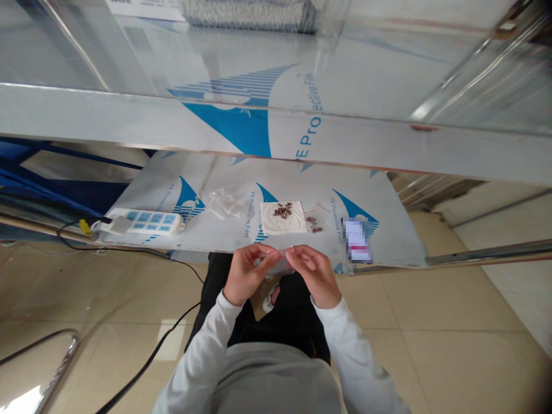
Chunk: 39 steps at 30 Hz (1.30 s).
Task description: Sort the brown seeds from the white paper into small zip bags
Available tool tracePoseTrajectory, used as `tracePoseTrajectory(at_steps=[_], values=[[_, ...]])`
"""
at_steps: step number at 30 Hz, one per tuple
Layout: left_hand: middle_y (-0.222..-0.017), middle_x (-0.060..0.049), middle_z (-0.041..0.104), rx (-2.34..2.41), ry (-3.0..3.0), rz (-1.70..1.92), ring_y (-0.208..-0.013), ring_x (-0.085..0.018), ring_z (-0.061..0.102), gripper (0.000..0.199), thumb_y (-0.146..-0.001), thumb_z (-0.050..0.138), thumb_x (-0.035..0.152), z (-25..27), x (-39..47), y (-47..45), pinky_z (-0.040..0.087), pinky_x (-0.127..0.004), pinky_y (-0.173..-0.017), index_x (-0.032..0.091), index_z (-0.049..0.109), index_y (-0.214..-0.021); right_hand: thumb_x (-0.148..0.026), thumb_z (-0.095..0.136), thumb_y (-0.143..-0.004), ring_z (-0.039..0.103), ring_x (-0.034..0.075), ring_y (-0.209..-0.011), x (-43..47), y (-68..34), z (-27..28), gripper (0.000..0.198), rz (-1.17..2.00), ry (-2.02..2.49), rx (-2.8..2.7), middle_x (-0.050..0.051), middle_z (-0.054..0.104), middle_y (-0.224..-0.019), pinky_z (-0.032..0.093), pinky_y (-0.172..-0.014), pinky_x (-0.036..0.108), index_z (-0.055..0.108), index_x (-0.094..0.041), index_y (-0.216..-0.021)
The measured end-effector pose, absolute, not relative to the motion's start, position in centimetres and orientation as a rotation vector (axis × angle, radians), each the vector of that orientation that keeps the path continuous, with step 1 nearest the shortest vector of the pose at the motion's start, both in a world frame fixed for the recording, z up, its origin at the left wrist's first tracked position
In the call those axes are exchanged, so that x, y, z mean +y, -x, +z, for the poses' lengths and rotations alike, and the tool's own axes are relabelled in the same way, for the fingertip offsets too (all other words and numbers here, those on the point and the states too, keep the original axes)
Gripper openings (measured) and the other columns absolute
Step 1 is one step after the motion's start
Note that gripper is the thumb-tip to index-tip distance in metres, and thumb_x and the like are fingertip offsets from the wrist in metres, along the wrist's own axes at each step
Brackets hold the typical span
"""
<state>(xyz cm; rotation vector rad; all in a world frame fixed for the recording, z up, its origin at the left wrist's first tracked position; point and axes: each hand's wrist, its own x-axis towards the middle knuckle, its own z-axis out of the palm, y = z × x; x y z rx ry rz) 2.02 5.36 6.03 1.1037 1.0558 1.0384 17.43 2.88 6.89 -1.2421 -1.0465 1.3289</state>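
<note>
My left hand point(248, 271) and my right hand point(315, 275) meet at the front edge of the lower shelf. Each pinches the top of a small clear plastic bag point(279, 268), which hangs between them over my lap. Just beyond my fingers lies a white paper napkin point(276, 226) with a small heap of dark brown capsule-like pieces point(283, 211) on it. To its right, another clear bag point(321, 220) has several similar brown pieces in it. More clear plastic bags point(224, 203) lie loosely to the napkin's left.
A phone-like device point(357, 240) with a blurred-out screen lies at the shelf's right. At the left sits a white power strip point(153, 222) with a plug and black cable point(142, 361). The upper tabletop's metal edge point(150, 123) overhangs the shelf's back.
</note>
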Motion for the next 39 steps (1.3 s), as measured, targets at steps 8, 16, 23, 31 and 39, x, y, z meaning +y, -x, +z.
tracePoseTrajectory(at_steps=[8,16,23,31,39], values=[[-0.075,-0.007,0.07,1.031,-1.066,1.007,-0.067,-0.014,0.062,0.026,-0.071,0.074,0.035,6.5,5.3,-1.9,0.049,-0.023,-0.065,0.011,0.069,-0.078,-0.035,0.067,-0.08,0.062,0.016,-0.073,2.5,-17.3,6.9,0.017,1.207,1.269,-1.128,0.003,0.068,-0.076,0.049,-0.07,0.027,0.066,-0.018,-0.08],[-0.071,-0.008,0.072,1.152,-1.352,0.999,-0.065,-0.016,0.063,0.024,-0.074,0.071,0.036,7.0,4.8,-1.6,0.048,-0.024,-0.062,0.012,0.072,-0.075,-0.035,0.065,-0.081,0.063,0.017,-0.073,2.0,-16.7,6.9,0.016,1.175,1.267,-1.156,0.003,0.068,-0.077,0.05,-0.069,0.027,0.062,-0.02,-0.079],[-0.069,-0.007,0.071,1.075,-1.204,0.919,-0.061,-0.014,0.062,0.024,-0.075,0.07,0.036,5.9,4.5,0.0,0.048,-0.023,-0.059,0.012,0.071,-0.077,-0.036,0.066,-0.08,0.062,0.016,-0.072,1.8,-17.0,6.8,0.017,1.165,1.295,-1.108,0.002,0.067,-0.075,0.049,-0.069,0.026,0.062,-0.019,-0.079],[-0.062,-0.005,0.067,1.083,-1.273,0.969,-0.058,-0.014,0.058,0.024,-0.078,0.068,0.034,6.2,3.8,0.0,0.047,-0.024,-0.059,0.012,0.068,-0.068,-0.039,0.066,-0.08,0.062,0.017,-0.073,2.0,-16.4,6.9,0.022,1.324,1.248,-1.12,0.004,0.069,-0.075,0.049,-0.069,0.027,0.068,-0.017,-0.077],[-0.069,-0.005,0.069,1.13,-1.426,0.918,-0.064,-0.015,0.062,0.023,-0.085,0.058,0.034,7.4,3.2,0.9,0.048,-0.023,-0.062,0.016,0.072,-0.089,-0.037,0.071,-0.075,0.065,0.018,-0.077,2.1,-16.9,7.4,0.02,1.355,1.258,-1.126,0.004,0.072,-0.082,0.051,-0.071,0.028,0.07,-0.019,-0.083]])
